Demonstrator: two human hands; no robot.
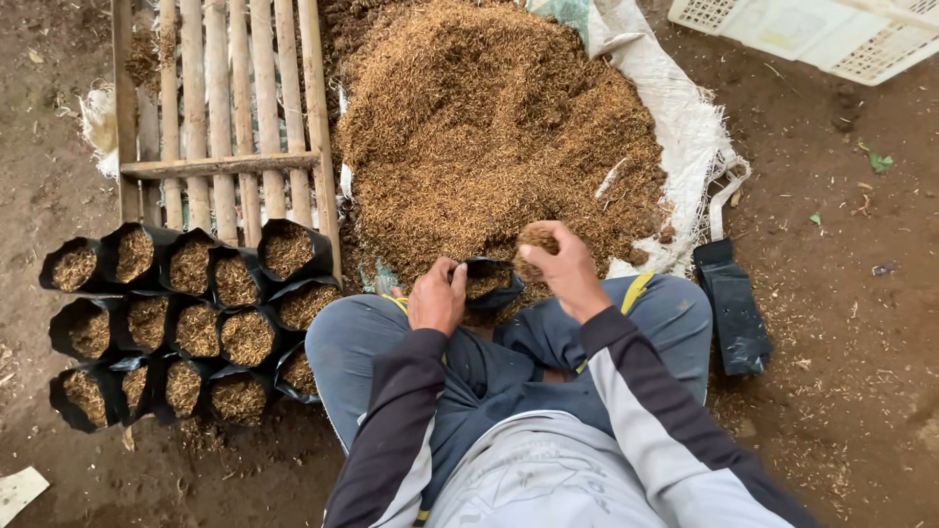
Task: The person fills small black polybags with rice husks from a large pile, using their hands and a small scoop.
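At frame centre, your left hand (436, 298) pinches soft black bag (489, 284) by rim; right hand (562, 264) cups loose husk (537, 238); bag looks floppy, light.

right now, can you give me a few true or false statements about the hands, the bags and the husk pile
1. The left hand holds the rim of a small black bag. True.
2. The right hand is empty. False: it holds a clump of brown husk over the bag.
3. The filled black bags stand grouped on the person's left. True.
4. The husk pile lies on bare soil. False: it lies on a white sack.
5. A flat stack of empty black bags lies on the person's right. True.
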